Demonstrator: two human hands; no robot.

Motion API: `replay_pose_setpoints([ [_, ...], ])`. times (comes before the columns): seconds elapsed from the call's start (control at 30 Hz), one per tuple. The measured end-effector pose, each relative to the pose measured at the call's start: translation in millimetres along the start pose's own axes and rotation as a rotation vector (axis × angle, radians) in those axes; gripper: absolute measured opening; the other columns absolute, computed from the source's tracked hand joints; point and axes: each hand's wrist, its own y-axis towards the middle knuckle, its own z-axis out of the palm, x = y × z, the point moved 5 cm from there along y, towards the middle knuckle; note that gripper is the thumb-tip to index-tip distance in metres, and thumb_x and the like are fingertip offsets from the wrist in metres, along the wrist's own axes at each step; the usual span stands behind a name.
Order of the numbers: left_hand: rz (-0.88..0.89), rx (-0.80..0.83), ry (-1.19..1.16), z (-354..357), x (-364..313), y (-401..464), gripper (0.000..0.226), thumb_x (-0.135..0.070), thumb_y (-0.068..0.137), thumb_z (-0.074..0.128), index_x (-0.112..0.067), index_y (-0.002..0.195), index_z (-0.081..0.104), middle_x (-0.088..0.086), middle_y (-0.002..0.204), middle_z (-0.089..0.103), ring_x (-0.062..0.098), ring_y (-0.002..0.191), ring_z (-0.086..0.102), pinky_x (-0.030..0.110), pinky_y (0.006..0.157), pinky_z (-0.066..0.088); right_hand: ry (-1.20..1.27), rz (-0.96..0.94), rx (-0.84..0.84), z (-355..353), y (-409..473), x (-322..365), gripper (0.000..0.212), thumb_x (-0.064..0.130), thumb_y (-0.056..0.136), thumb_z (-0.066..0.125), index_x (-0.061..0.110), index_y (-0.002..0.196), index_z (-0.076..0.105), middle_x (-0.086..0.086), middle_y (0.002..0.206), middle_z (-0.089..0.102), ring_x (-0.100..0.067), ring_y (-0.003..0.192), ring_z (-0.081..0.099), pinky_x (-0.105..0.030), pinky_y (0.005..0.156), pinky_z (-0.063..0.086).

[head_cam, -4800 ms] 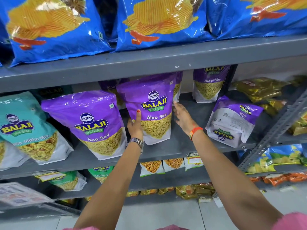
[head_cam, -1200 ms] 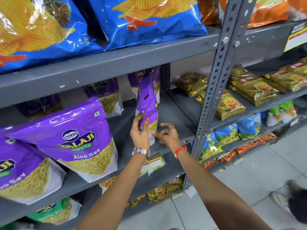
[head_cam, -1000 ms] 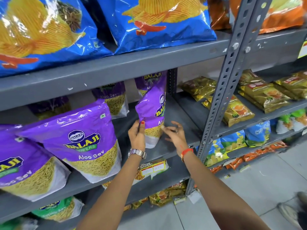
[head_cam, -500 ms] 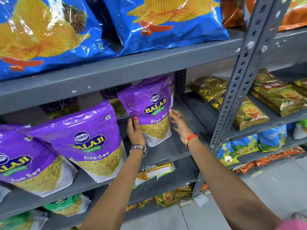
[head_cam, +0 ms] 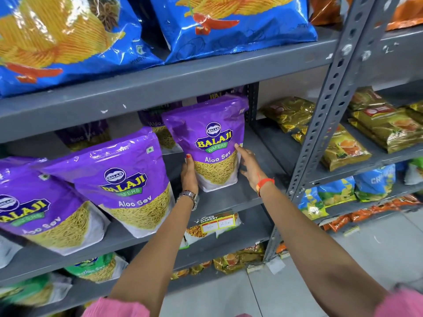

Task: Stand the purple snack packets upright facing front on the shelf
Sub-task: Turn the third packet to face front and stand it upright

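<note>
A purple Aloo Sev packet [head_cam: 214, 143] stands upright on the grey shelf [head_cam: 231, 197], its front label toward me, near the shelf's right end. My left hand [head_cam: 188, 175] presses against its lower left edge. My right hand [head_cam: 250, 167] rests on its right side, fingers spread. Two more purple packets [head_cam: 124, 181] [head_cam: 39, 202] stand upright facing front further left. Other purple packets [head_cam: 158, 124] sit behind in shadow, partly hidden.
A perforated grey upright post [head_cam: 329, 106] bounds the shelf bay on the right. Blue chip bags [head_cam: 231, 21] fill the shelf above. Gold packets [head_cam: 343, 147] lie in the neighbouring bay. Smaller packets and a price tag [head_cam: 216, 223] sit on the shelf below.
The packet between my hands was edge-on a second ago; it has turned front-facing and settled upright on the shelf. My view has shifted slightly left.
</note>
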Motion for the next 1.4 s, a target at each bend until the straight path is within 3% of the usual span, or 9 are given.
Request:
replay_pose_setpoints([
  [0.1, 0.063, 0.064, -0.002, 3, -5, -7, 0.037, -0.032, 0.093, 0.039, -0.012, 0.123, 0.044, 0.016, 0.128, 0.053, 0.018, 0.103, 0.053, 0.042, 0.101, 0.041, 0.007, -0.003, 0.007, 3, -3, -4, 0.023, 0.045, 0.090, 0.048, 0.025, 0.101, 0.049, -0.001, 0.115, 0.060, -0.019, 0.110, 0.055, -0.035, 0.089, 0.040],
  [0.23, 0.118, 0.099, 0.024, -1, -4, -20, 0.041, -0.030, 0.091, 0.042, -0.007, 0.125, 0.043, 0.015, 0.125, 0.055, 0.020, 0.105, 0.053, 0.035, 0.095, 0.042, 0.003, -0.021, 0.024, 3, -11, -11, 0.040, 0.048, 0.090, 0.045, 0.021, 0.119, 0.042, 0.000, 0.117, 0.055, -0.015, 0.103, 0.055, -0.025, 0.076, 0.043],
  [0.5, 0.096, 0.091, 0.159, -21, 20, -48, 0.049, -0.038, 0.092, 0.036, -0.008, 0.131, 0.038, 0.014, 0.134, 0.050, 0.028, 0.123, 0.047, 0.045, 0.109, 0.036, 0.026, -0.064, -0.001, -10, -34, -32, 0.030, 0.040, 0.093, 0.045, 0.015, 0.110, 0.047, 0.003, 0.099, 0.061, 0.000, 0.080, 0.058, -0.017, 0.065, 0.046],
  [0.57, 0.092, 0.095, 0.140, -22, 19, -54, 0.047, -0.035, 0.093, 0.035, -0.007, 0.132, 0.034, 0.010, 0.128, 0.051, 0.023, 0.119, 0.048, 0.038, 0.104, 0.038, 0.051, -0.070, -0.018, -12, -38, -34, 0.031, 0.038, 0.093, 0.045, 0.013, 0.112, 0.046, 0.007, 0.094, 0.062, 0.001, 0.079, 0.058, -0.014, 0.063, 0.046],
  [0.77, 0.146, 0.067, 0.113, -24, 22, -66, 0.052, -0.028, 0.094, 0.037, -0.013, 0.140, 0.018, -0.006, 0.126, 0.035, 0.005, 0.116, 0.032, 0.020, 0.097, 0.027, 0.123, -0.088, -0.065, -13, -33, -52, 0.082, 0.065, 0.065, 0.063, 0.010, 0.124, 0.050, -0.009, 0.124, 0.063, -0.019, 0.109, 0.064, -0.043, 0.099, 0.050],
  [0.87, 0.104, 0.133, 0.090, -23, 35, -67, 0.051, -0.025, 0.093, 0.039, -0.018, 0.139, 0.018, -0.006, 0.129, 0.037, 0.012, 0.121, 0.037, 0.029, 0.102, 0.032, 0.126, -0.065, -0.078, -11, -33, -62, 0.077, 0.059, 0.067, 0.063, 0.010, 0.125, 0.050, -0.008, 0.123, 0.063, -0.019, 0.111, 0.062, -0.042, 0.102, 0.048],
  [1.03, 0.054, 0.107, 0.060, -17, 37, -64, 0.049, -0.018, 0.092, 0.043, -0.011, 0.136, 0.023, 0.015, 0.140, 0.042, 0.027, 0.124, 0.044, 0.044, 0.106, 0.037, 0.131, -0.047, -0.082, -10, -38, -60, 0.048, 0.031, 0.090, 0.053, 0.006, 0.129, 0.042, 0.003, 0.101, 0.063, -0.006, 0.090, 0.062, -0.021, 0.077, 0.052],
  [1.23, 0.105, 0.109, 0.013, 16, 29, -65, 0.047, -0.008, 0.092, 0.041, -0.003, 0.134, 0.022, 0.021, 0.140, 0.040, 0.020, 0.114, 0.045, 0.031, 0.097, 0.038, 0.053, -0.030, -0.135, -40, -19, -61, 0.084, 0.063, 0.063, 0.060, 0.013, 0.129, 0.046, -0.007, 0.125, 0.063, -0.019, 0.113, 0.061, -0.044, 0.104, 0.046],
  [1.4, 0.091, 0.185, 0.028, 54, 33, -68, 0.047, -0.011, 0.092, 0.042, -0.005, 0.133, 0.021, 0.019, 0.139, 0.041, 0.016, 0.111, 0.044, 0.027, 0.095, 0.037, 0.026, 0.007, -0.214, -88, 20, -79, 0.081, 0.069, 0.058, 0.058, 0.013, 0.117, 0.053, -0.015, 0.132, 0.058, -0.029, 0.121, 0.055, -0.050, 0.109, 0.038],
])
